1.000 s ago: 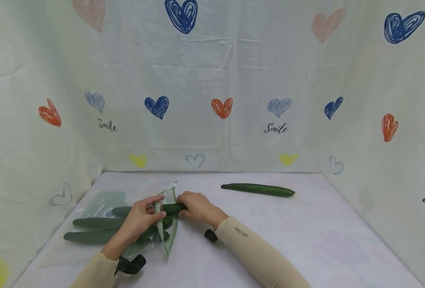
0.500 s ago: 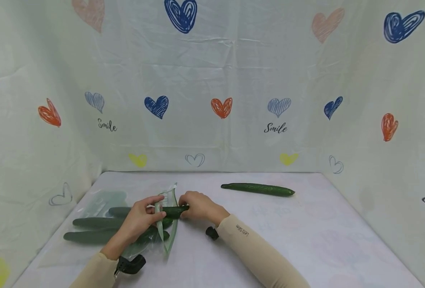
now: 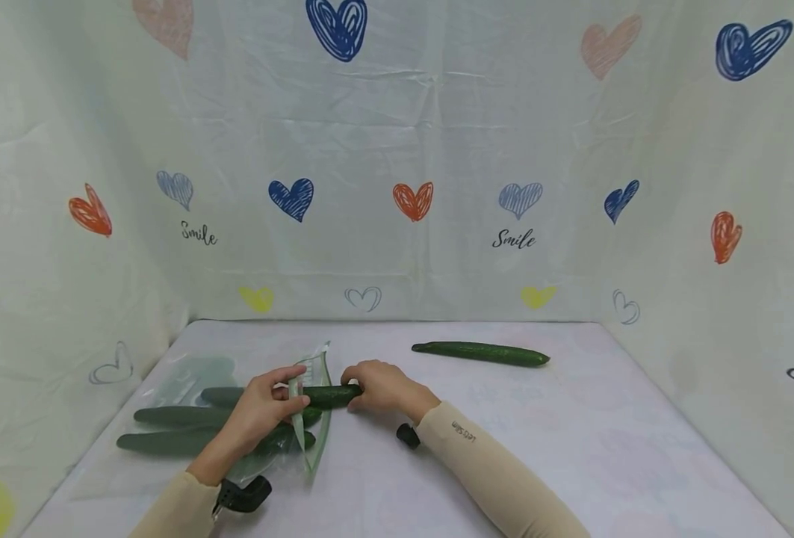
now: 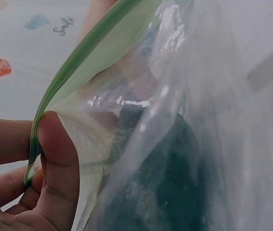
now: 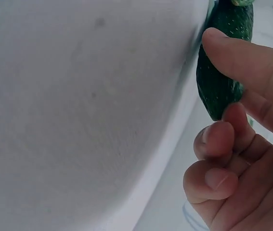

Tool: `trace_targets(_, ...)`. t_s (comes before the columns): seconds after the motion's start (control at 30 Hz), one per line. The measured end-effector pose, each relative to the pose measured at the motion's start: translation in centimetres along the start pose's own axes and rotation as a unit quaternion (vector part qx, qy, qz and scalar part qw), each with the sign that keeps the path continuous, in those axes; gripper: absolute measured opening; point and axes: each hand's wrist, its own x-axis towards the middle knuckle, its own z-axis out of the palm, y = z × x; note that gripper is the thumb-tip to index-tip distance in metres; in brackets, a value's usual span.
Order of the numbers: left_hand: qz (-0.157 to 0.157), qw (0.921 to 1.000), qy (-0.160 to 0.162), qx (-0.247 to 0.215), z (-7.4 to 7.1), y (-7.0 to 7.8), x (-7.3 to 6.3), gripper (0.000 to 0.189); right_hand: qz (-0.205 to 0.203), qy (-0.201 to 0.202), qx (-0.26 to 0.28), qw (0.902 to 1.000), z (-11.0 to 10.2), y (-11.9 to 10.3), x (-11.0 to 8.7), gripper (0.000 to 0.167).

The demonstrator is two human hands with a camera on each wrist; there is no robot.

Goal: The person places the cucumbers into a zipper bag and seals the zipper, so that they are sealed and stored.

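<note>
Head view: left hand point(image 3: 255, 407) pinches the green rim point(image 4: 68, 68) of the clear bag point(image 4: 237, 130), presumably keeping its mouth spread; right hand point(image 3: 391, 390) clamps the end of a half-inserted cucumber point(image 3: 329, 397), apparently for steering. Two bagged cucumbers point(image 3: 175, 417) lie alongside.

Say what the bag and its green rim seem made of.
The bag looks like thin, glossy clear plastic: it creases, is see-through and catches highlights. Its green rim is probably smooth, flexible plastic, judging by its even colour and curve.
</note>
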Motion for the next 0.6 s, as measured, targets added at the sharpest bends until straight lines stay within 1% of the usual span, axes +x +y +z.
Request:
trace_targets(0.2,0.002,1.0,0.004,0.006,0.02,0.03,-0.01,0.055,-0.017,0.002,0.002,0.9999,0.25,-0.16,0.25,0.032)
trace_targets(0.4,0.0,1.0,0.007,0.006,0.06,0.06,-0.05,0.056,-0.015,0.009,-0.025,0.9995,0.26,-0.2,0.1,0.029)
trace_targets(0.6,0.012,0.9999,0.003,0.0,-0.06,0.19,-0.05,0.057,-0.026,0.048,-0.034,0.9979,0.06,-0.35,0.08,0.03)
